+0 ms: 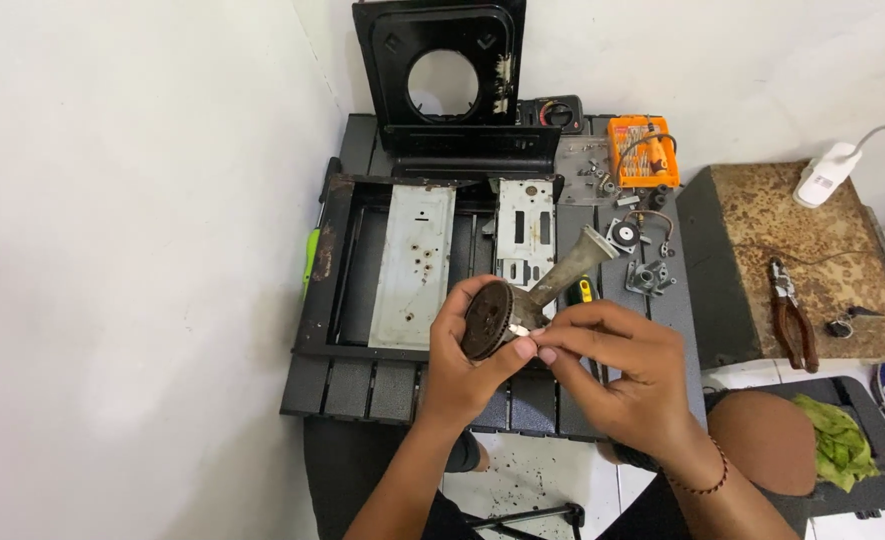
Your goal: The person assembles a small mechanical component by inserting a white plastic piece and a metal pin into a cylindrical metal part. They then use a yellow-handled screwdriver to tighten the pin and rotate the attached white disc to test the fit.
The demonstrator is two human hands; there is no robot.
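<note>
My left hand [462, 365] grips a rusty round burner head [486, 318] whose long flared metal tube [572, 265] points up and to the right. My right hand [627, 375] pinches something small and pale against the burner's rim; what it is I cannot make out. Both hands hover over the front edge of a dark slatted work table [362, 388]. Under them lies an opened stove chassis [324, 270] with a pale metal plate [414, 265] and a slotted bracket [524, 230].
A black stove top panel [442, 80] with a round hole leans on the wall. An orange screwdriver-bit case [642, 150], small metal parts [648, 275] and a meter [557, 113] lie at the back right. Pliers [790, 315] rest on a rusty side stand. A lamp [828, 172] stands at right.
</note>
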